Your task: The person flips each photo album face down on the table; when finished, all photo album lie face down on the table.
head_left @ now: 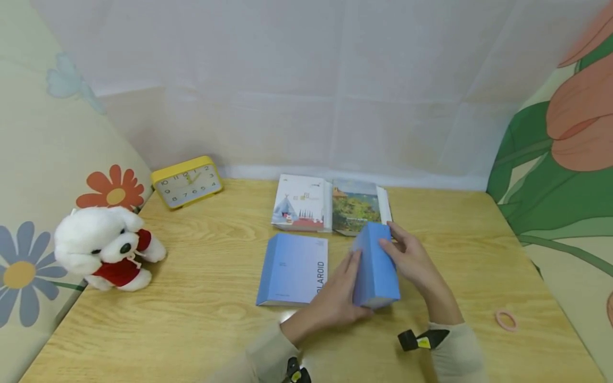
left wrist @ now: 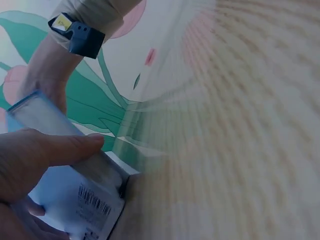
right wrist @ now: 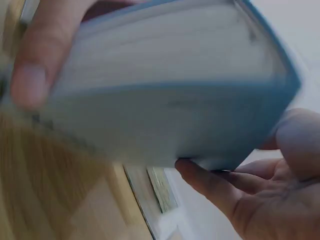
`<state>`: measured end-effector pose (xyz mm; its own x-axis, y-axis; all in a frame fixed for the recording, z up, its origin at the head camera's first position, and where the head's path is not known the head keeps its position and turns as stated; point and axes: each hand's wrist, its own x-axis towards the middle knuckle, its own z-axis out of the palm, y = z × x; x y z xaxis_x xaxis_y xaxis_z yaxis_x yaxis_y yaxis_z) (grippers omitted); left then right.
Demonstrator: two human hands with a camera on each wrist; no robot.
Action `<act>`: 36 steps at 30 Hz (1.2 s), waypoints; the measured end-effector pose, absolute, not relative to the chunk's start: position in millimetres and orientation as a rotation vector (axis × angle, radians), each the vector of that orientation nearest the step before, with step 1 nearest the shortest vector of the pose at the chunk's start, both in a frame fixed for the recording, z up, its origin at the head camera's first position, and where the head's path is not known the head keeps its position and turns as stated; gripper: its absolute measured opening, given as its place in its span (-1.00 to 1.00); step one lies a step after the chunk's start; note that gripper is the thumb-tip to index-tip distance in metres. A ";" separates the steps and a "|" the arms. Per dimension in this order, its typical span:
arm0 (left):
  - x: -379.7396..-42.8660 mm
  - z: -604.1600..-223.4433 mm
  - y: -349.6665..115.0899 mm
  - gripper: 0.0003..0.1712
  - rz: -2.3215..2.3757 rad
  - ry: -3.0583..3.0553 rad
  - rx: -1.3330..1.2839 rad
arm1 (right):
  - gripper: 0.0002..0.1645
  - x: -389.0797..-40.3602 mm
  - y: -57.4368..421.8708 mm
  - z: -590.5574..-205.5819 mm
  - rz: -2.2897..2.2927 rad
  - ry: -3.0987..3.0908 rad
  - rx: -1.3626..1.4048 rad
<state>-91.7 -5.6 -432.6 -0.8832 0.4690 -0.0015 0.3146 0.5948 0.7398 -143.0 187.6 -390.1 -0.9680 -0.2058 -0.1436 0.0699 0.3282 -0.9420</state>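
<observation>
Both hands hold a thick blue photo album [head_left: 380, 266], tilted up on its edge over the table with its spine facing the head view. My left hand [head_left: 335, 295] grips its lower left side, and the left wrist view shows the thumb along the page edges and a barcode on the cover [left wrist: 95, 200]. At the upper right edge, my right hand [head_left: 414, 260] holds the album between thumb and fingers. A matching blue album [head_left: 297, 268] lies flat to the left, its printed lettering partly covered by my left hand.
Behind lie a white album with a tent picture [head_left: 299, 202] and a landscape-covered album [head_left: 356, 207]. A yellow clock [head_left: 188, 182] and a white plush dog [head_left: 112, 247] stand at the left. A pink ring [head_left: 506, 320] lies on the wooden table [head_left: 201, 330] at the right.
</observation>
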 end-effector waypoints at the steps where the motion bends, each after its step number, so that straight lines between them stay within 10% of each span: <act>1: -92.3 -432.1 -5.4 0.45 1.123 2.646 0.665 | -0.24 -142.3 190.0 -390.5 -1.666 2.376 -0.131; 9: -96.4 -436.7 0.5 0.32 0.765 2.825 0.774 | -0.03 -137.0 202.4 -401.4 -1.340 2.578 -0.116; 27: -99.1 -437.6 7.0 0.12 0.500 2.862 0.884 | -0.20 -133.4 209.1 -418.0 -1.151 2.608 -0.071; 36: -110.8 -387.3 -59.3 0.25 0.727 2.776 0.723 | -0.07 -140.3 189.7 -399.2 -1.036 2.836 -0.258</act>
<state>-110.8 -59.3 -387.3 -0.8651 0.4989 -0.0513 0.4098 0.7621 0.5013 -140.3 189.7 -399.2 -0.9794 -0.1967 -0.0456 -0.1210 0.7526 -0.6473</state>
